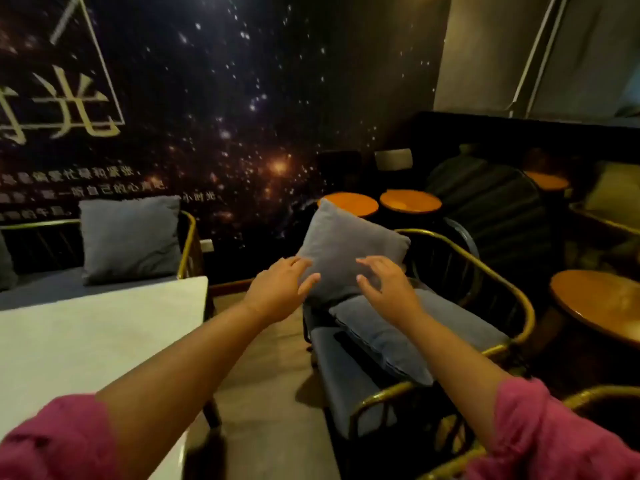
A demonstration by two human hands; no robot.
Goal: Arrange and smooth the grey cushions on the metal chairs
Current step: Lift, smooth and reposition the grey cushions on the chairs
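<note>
A grey square cushion (341, 245) stands tilted on one corner at the far end of a metal-framed chair (519, 306) with a grey seat pad (343, 368). A second grey cushion (381, 330) lies flat on that seat, nearer to me. My left hand (278, 289) hovers at the standing cushion's left lower edge, fingers spread, holding nothing. My right hand (388, 289) is spread in front of its lower right part, with its fingertips near the fabric. Another grey cushion (130, 239) leans upright on a bench-like metal chair (188, 244) at the left.
A white table (86, 341) fills the near left. Round orange tables stand behind the chair (410, 201) and at the right (599, 303). A person in a striped top (491, 209) bends over at the back right. A dark starry mural (207, 98) covers the wall.
</note>
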